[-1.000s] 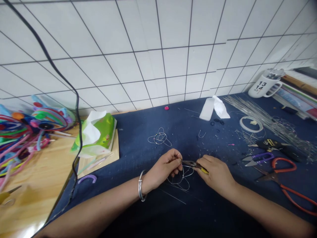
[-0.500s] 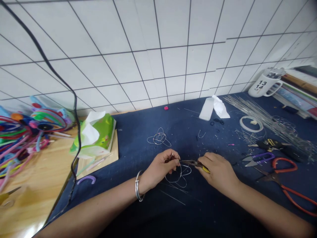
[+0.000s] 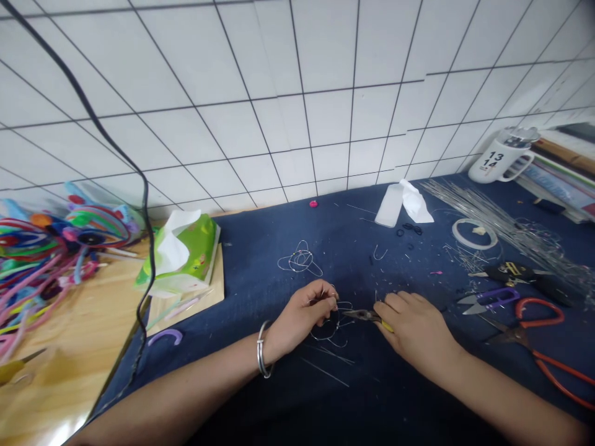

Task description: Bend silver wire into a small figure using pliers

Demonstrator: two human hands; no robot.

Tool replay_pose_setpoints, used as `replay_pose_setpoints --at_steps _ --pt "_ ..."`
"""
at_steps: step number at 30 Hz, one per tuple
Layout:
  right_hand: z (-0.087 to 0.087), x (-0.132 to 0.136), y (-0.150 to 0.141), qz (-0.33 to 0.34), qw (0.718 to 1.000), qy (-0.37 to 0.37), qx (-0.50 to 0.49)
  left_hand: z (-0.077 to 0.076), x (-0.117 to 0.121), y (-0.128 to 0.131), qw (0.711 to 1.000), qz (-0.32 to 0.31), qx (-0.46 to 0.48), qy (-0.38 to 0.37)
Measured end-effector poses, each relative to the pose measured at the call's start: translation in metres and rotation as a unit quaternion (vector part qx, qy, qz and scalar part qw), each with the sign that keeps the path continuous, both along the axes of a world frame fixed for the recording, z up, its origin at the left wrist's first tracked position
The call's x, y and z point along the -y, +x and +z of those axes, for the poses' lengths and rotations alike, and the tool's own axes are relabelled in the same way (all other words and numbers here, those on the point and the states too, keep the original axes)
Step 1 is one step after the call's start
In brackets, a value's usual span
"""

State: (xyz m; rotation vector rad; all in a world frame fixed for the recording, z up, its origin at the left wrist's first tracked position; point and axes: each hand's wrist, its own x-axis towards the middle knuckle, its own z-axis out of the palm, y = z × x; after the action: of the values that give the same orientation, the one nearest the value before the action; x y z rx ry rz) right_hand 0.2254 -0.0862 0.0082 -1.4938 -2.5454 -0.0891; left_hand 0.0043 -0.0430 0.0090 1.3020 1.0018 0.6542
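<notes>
Between the thumb and fingers of my left hand (image 3: 309,313) is pinched a looped wire piece (image 3: 329,339), its thin silver loops hanging below and right of the fingertips. My right hand (image 3: 413,325) is closed round pliers (image 3: 365,315) with yellow on the handle; most of the handle is hidden in the palm. The pliers' jaws point left, close to the wire loops; whether they grip any wire I cannot tell. Several straight wires (image 3: 325,371) lie on the dark blue cloth below my hands. Farther back rests another looped wire piece (image 3: 301,259).
At right lie red-handled scissors (image 3: 539,353), purple snips (image 3: 493,301), a white coil (image 3: 474,234) and a bundle of wires (image 3: 493,223). A white mug (image 3: 497,160) stands behind. On the left are a green tissue pack (image 3: 198,248), a black cable (image 3: 147,248) and colourful pipe-cleaner pieces (image 3: 41,266).
The pliers have drawn slightly right and down, away from my left fingertips, and my right hand moved with them. My left hand keeps its pinch on the wire piece.
</notes>
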Motion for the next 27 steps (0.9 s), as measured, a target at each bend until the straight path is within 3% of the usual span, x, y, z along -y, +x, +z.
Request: replay_pose_setpoints --at_steps 8,13,19,27 --pt "0.005 0.001 -0.001 -0.008 0.999 -0.023 -0.034 0.000 0.000 0.000 1.000 -0.011 -0.008 0.005" --pt "0.000 0.000 -0.005 -0.011 0.999 -0.004 -0.035 0.001 0.002 0.002 0.999 -0.021 -0.037 0.025" --pt "-0.004 0.000 -0.005 0.004 1.000 -0.029 -0.011 -0.002 0.002 0.002 0.998 -0.020 -0.048 0.023" --pt "0.006 0.000 0.005 -0.009 0.999 -0.048 0.000 -0.003 0.002 0.003 0.998 -0.016 -0.046 0.035"
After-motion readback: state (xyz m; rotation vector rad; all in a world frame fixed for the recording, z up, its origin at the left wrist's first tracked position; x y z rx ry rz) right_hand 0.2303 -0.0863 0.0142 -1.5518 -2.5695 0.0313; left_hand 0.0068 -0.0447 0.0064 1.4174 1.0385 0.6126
